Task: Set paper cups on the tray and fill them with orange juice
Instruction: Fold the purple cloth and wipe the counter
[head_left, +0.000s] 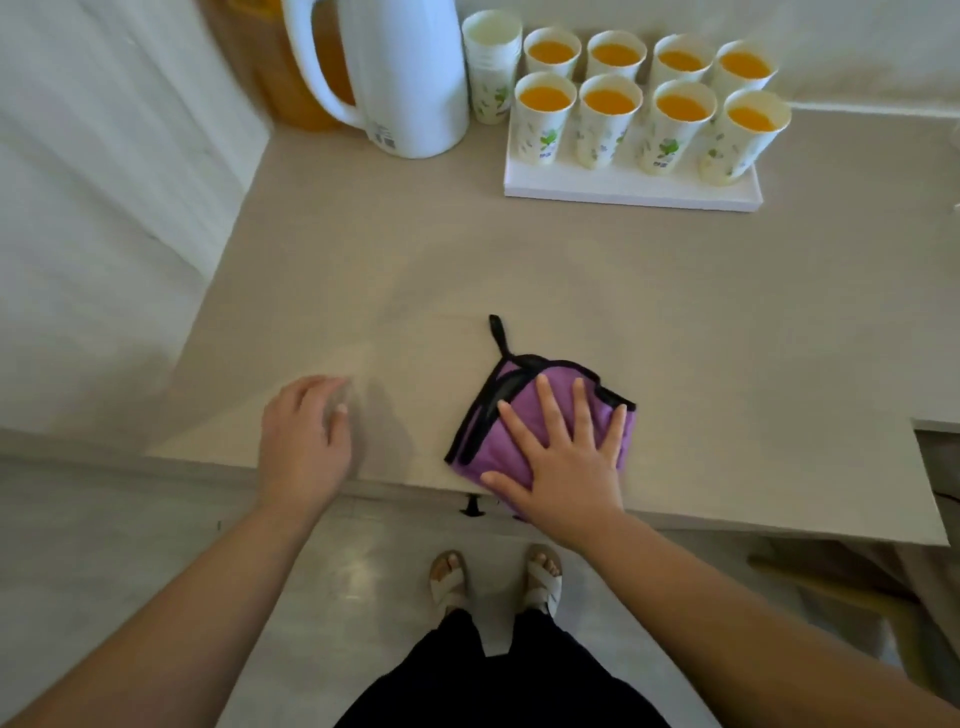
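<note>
Eight paper cups stand on the white tray, two rows of four, each holding orange juice close to the rim. The tray sits at the far side of the beige table, right of centre. Just left of the tray, off it, is a stack of empty cups, and beside that a tall white jug with its handle turned to the left. Behind the jug is an orange-filled container, blurred and partly hidden. Well apart from all that, at the near edge of the table, my right hand lies flat on a purple cloth with black trim, fingers straight and spread, palm down. The cloth is folded, its black loop points away from me, and its near corner hangs a little over the table edge. My left hand is over the table to the left of the cloth, not touching it, fingers loosely bent and holding nothing; it is blurred, so I cannot tell whether the tips touch the surface. Below the edge are my sandals on a pale floor.
</note>
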